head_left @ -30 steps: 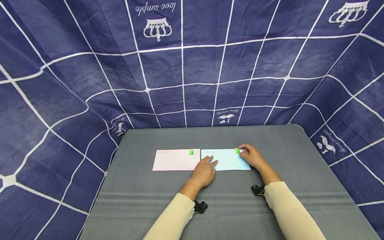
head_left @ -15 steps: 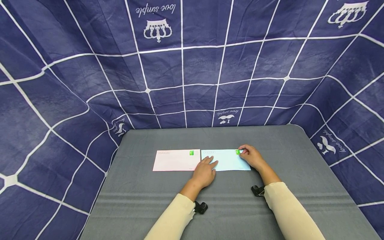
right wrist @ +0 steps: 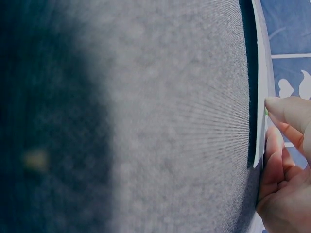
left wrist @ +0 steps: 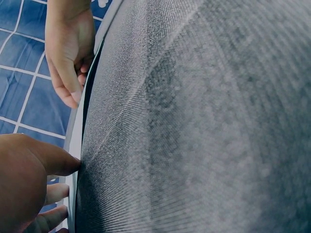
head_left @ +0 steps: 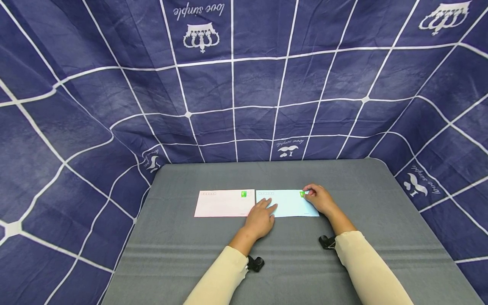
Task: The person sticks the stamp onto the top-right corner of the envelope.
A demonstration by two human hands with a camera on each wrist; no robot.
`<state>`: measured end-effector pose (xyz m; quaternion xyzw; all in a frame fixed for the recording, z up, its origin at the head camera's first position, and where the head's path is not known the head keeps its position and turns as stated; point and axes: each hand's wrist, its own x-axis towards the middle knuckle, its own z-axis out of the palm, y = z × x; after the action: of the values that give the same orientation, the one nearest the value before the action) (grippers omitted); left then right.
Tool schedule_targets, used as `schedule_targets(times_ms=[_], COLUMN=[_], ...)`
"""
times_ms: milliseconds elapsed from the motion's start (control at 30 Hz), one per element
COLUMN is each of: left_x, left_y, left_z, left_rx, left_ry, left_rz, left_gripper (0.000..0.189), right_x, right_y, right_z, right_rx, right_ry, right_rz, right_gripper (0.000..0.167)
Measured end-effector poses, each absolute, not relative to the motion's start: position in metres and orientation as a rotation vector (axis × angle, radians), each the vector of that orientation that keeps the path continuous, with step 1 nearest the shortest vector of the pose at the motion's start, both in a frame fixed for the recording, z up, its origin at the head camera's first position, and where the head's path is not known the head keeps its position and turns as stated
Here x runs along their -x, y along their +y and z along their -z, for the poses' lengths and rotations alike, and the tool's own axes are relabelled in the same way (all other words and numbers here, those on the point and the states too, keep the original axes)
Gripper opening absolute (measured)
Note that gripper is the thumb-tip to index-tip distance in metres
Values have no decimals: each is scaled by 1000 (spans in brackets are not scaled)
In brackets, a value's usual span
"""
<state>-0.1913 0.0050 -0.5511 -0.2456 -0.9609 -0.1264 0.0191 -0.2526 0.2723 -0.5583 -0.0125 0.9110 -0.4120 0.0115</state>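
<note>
A pink envelope and a light blue envelope lie side by side on the grey table. My left hand rests with spread fingers across the blue envelope's left part, covering the pink one's lower right corner. At the blue envelope's upper right corner, my right hand holds a small green stamp between thumb and index finger, partly hiding it. In the right wrist view, the thumb meets the envelope's surface. Another green stamp is on the pink envelope's upper right.
The grey cloth-covered table stretches around both envelopes, with creases near the front. Blue curtains with white grid lines rise behind it and at both sides. Black wrist cameras hang below the sleeves.
The green stamp at my right fingers has shifted slightly downward on the blue envelope, and less of its white border shows. My left hand and both envelopes stay in place.
</note>
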Motion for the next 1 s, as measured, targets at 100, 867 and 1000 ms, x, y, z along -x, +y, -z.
schedule_targets(times_ms=[100, 867, 1000], left_x=[191, 190, 190], left_y=[5, 7, 9], left_z=[550, 549, 549], left_rx=[761, 747, 721], left_ry=[-2977, -2971, -2980], left_rz=[384, 382, 374], left_gripper=[41, 41, 41], right_x=[253, 250, 249], right_y=[272, 272, 271], right_z=[558, 556, 555], right_rx=[41, -87, -172], right_ry=[2855, 2810, 2753], right_rz=[1276, 1341, 1397], right_gripper=[19, 29, 34])
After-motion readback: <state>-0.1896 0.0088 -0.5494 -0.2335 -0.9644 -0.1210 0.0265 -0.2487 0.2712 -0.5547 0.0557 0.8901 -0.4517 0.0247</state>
